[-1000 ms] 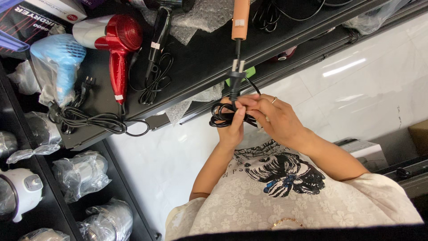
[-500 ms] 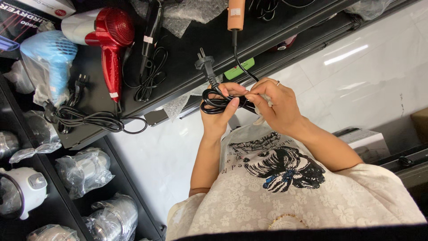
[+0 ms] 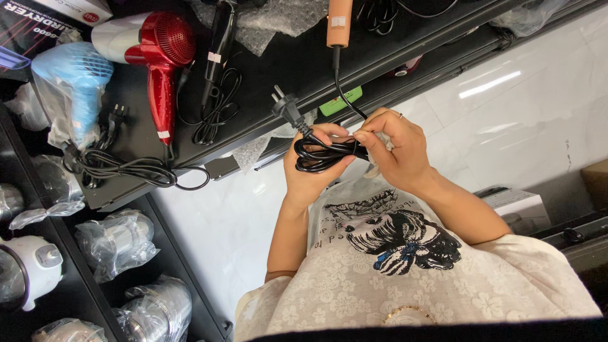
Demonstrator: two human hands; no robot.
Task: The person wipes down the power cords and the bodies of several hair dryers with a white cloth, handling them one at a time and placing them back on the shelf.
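A dark box [image 3: 38, 16] with a printed label lies at the top left corner of the black bench [image 3: 285, 69], and a small green rectangular tag [image 3: 340, 101] sits at the bench edge near the hands. Small white sticker labels mark the handle of the red hair dryer [image 3: 158, 57] and the slim black styling tool [image 3: 218, 38] beside it. A pale blue hair dryer [image 3: 73, 82] is wrapped in clear plastic, and crumpled bubble wrap [image 3: 266, 25] lies further along the bench. That makes two hair dryers in view, one glossy red and one blue. An orange-handled tool [image 3: 339, 22] lies on the bench, and its thin black cord runs down into the hands. The left hand [image 3: 310, 168] is closed around a coiled bundle of smooth black cable [image 3: 323, 155], whose plug [image 3: 285, 107] sticks out above the thumb with its prongs pointing up. The right hand [image 3: 396, 152] pinches the bundle at its right end with the fingertips. On the dark shelves [image 3: 82, 297] to the left stand several metal appliances in clear bags [image 3: 114, 240], and one white one [image 3: 31, 269].
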